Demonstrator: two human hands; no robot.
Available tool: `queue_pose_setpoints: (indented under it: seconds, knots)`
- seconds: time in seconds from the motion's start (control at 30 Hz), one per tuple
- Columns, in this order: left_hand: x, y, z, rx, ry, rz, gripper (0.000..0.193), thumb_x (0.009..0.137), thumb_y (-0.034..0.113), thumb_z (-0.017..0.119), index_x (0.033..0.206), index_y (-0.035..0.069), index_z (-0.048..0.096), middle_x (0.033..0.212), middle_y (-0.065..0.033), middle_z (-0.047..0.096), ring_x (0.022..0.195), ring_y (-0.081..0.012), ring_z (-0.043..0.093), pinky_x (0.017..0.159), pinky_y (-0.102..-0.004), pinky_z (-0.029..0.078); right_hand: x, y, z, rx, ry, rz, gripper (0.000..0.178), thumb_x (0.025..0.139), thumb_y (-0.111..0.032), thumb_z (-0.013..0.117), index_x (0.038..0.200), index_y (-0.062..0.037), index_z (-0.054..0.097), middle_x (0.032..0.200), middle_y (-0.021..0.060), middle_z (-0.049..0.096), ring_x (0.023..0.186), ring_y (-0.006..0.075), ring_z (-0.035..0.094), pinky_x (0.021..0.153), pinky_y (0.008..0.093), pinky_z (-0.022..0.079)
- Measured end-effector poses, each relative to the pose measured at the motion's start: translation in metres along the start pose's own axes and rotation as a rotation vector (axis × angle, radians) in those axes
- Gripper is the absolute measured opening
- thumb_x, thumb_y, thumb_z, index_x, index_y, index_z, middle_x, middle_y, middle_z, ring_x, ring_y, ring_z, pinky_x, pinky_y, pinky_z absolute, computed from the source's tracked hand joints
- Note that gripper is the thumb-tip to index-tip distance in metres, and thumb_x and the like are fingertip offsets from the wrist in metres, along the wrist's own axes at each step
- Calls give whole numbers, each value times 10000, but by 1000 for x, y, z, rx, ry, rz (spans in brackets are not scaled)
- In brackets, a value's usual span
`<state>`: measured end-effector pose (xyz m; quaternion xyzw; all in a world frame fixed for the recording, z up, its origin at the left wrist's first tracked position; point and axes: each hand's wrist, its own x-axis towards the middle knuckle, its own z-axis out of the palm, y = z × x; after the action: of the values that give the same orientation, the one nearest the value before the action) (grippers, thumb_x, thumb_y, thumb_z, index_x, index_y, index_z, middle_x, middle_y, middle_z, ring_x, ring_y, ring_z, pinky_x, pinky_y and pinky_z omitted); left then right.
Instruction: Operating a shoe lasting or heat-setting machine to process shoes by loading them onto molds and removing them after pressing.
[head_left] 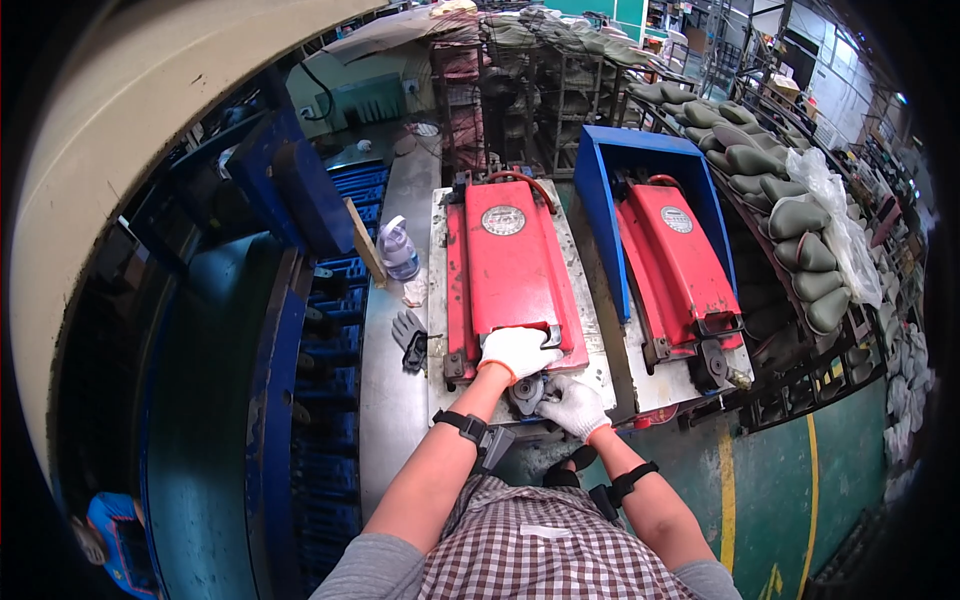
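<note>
In front of me lies a red metal mould (520, 270) with a round metal plate on its top. My left hand (518, 354), in a white glove, lies over its front end with the fingers closed on a dark metal handle (552, 338). Just below, a round grey latch (526, 394) sits at the mould's front. My right hand (577, 406), also gloved, is closed at the right side of this latch; its fingertips are partly hidden.
A second red mould (680, 250) stands to the right inside a blue metal hood (640, 150). Left of my mould are a plastic bottle (398, 250) and a grey glove (410, 338). Grey-green shoe-shaped pieces (800, 215) fill a rack at right. Blue machinery (290, 200) stands left.
</note>
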<state>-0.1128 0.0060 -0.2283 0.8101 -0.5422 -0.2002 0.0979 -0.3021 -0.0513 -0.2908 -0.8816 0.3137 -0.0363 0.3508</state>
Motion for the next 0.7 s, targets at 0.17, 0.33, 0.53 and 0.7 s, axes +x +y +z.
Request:
queue_pose_setpoints:
  seconds: [0.17, 0.33, 0.53, 0.7]
  knots:
    - [0, 1, 0, 27, -1, 3, 580, 924, 640, 571, 1127, 130, 758, 1141, -144, 758, 1051, -346, 724, 933, -481, 554, -2, -2, -2, 46, -7, 8, 425, 739, -398, 806, 1013, -82, 736, 895, 173, 749, 853, 338, 735, 826, 415, 576]
    - [-1, 3, -3, 13, -6, 3, 584, 919, 644, 572, 1113, 126, 760, 1137, -143, 759, 1050, -345, 725, 932, -484, 554, -1, -1, -1, 28, 12, 1, 425, 740, -395, 806, 1017, -81, 737, 909, 178, 751, 871, 342, 737, 832, 418, 576]
    - [-1, 0, -1, 17, -7, -1, 596, 913, 652, 572, 1106, 121, 763, 1138, -140, 760, 1049, -343, 727, 930, -484, 555, -1, -4, -2, 11, -11, 15, 437, 738, -404, 810, 1019, -78, 734, 914, 182, 752, 875, 344, 738, 833, 420, 576]
    - [0, 0, 1, 21, -10, 4, 597, 912, 653, 573, 1118, 126, 763, 1140, -139, 760, 1050, -343, 726, 930, -482, 556, -1, -2, -2, 7, -27, 10, 461, 748, -437, 787, 1027, -78, 710, 937, 180, 750, 907, 356, 737, 841, 427, 577]
